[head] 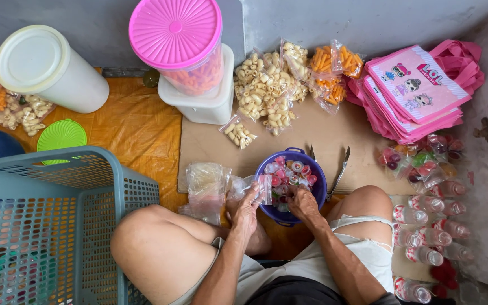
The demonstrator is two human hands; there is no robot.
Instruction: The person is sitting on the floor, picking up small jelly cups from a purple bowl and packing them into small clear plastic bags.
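I sit on the floor with a purple bowl (318, 195) of small jelly cups (292, 172) between my knees. My left hand (246, 210) holds a small clear plastic bag (262, 188) open at the bowl's left rim. My right hand (302, 204) reaches into the bowl among the jelly cups, its fingers curled; whether it grips a cup is hidden. A stack of empty clear bags (205, 189) lies just left of my left hand.
A grey-green laundry basket (46, 220) stands at my left knee. Behind are a pink-lidded jar (179, 42), a white tub (49, 68), bagged snacks (269, 87), pink tote bags (416, 90), metal tongs (339, 172), and small bottles (430, 226) at the right.
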